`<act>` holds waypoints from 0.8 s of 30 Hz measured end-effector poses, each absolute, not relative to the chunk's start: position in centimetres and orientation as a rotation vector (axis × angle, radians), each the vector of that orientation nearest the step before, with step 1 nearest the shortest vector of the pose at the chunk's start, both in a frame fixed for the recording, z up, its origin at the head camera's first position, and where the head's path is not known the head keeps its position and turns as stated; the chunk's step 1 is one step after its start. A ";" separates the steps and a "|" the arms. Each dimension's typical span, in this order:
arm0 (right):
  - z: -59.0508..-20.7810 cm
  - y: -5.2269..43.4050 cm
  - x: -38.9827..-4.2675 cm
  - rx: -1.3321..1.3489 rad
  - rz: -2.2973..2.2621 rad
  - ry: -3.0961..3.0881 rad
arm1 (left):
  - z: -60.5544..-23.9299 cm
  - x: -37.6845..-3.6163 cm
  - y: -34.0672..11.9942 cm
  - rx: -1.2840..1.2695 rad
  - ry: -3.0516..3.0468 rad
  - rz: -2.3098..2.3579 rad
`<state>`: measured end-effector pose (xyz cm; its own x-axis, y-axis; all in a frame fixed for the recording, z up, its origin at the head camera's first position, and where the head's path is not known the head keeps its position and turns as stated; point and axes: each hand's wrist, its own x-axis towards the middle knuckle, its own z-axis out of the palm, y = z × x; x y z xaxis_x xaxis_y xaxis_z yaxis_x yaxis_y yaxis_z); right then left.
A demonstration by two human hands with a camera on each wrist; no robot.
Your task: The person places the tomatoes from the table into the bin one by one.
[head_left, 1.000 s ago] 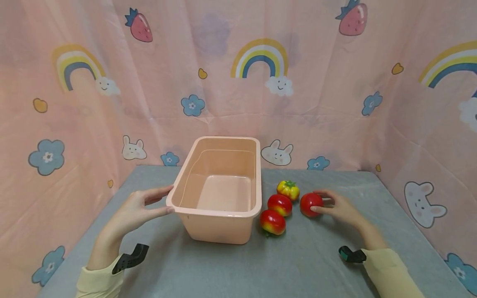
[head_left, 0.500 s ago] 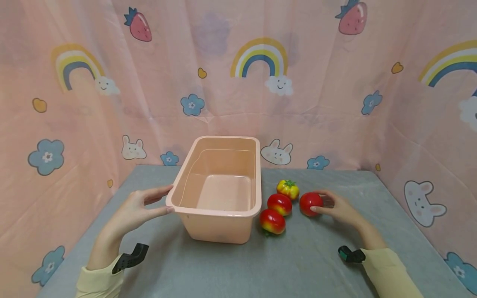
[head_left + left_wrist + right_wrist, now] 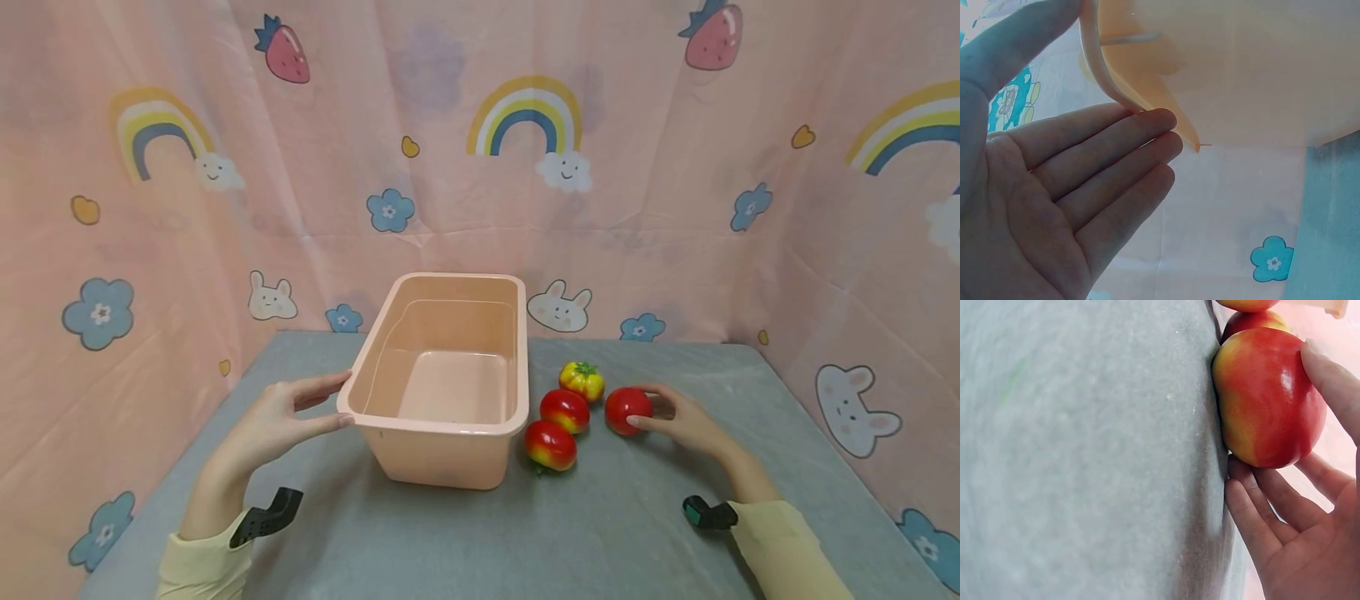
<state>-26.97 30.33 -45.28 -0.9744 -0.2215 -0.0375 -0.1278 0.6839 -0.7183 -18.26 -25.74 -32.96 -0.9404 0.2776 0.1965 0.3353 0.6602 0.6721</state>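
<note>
Right hand (image 3: 686, 421) cups the red tomato (image 3: 626, 410) at 3 o'clock of the tub (image 3: 442, 421); pinch firmly. Left hand (image 3: 273, 421) lies flat against its rim.

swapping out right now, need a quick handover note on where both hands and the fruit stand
Left hand: thumb and fingers on the near left corner rim of the pink tub.
Right hand: fingers cupped round the red tomato, which sits on the grey table.
Done: nothing in the tub.
Left: all four fruits lie right of the tub, including the yellow one.
</note>
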 end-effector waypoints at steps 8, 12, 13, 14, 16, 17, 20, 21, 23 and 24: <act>-45.4 30.5 -27.1 -0.274 -1.163 2.770 | -33.0 -18.4 -25.7 -0.533 -2.792 -1.145; -45.5 30.6 -27.1 -0.293 -1.161 2.786 | -33.0 -18.4 -25.8 -0.541 -2.786 -1.147; -45.5 30.6 -27.1 -0.299 -1.165 2.787 | -33.0 -18.4 -25.8 -0.543 -2.784 -1.150; -45.5 30.6 -27.0 -0.305 -1.170 2.788 | -33.1 -18.4 -25.8 -0.544 -2.782 -1.153; -45.5 30.6 -27.0 -0.308 -1.180 2.789 | -33.1 -18.4 -25.8 -0.545 -2.779 -1.161; -45.4 30.6 -26.9 -0.314 -1.184 2.788 | -33.1 -18.3 -25.8 -0.544 -2.779 -1.165; -45.2 30.6 -26.8 -0.314 -1.197 2.788 | -33.1 -18.3 -25.8 -0.540 -2.778 -1.171; -45.1 30.6 -26.7 -0.311 -1.201 2.787 | -33.1 -18.3 -25.8 -0.539 -2.778 -1.171; -44.9 30.6 -26.7 -0.307 -1.201 2.790 | -33.1 -18.3 -25.8 -0.540 -2.777 -1.169; -44.8 30.6 -26.6 -0.301 -1.201 2.790 | -33.1 -18.3 -25.8 -0.539 -2.778 -1.167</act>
<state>-26.62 30.60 -44.83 -0.9766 -0.2151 -0.0041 -0.1449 0.6716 -0.7266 -18.31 -25.82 -33.12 -0.9348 0.2884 0.2076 0.3501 0.6477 0.6767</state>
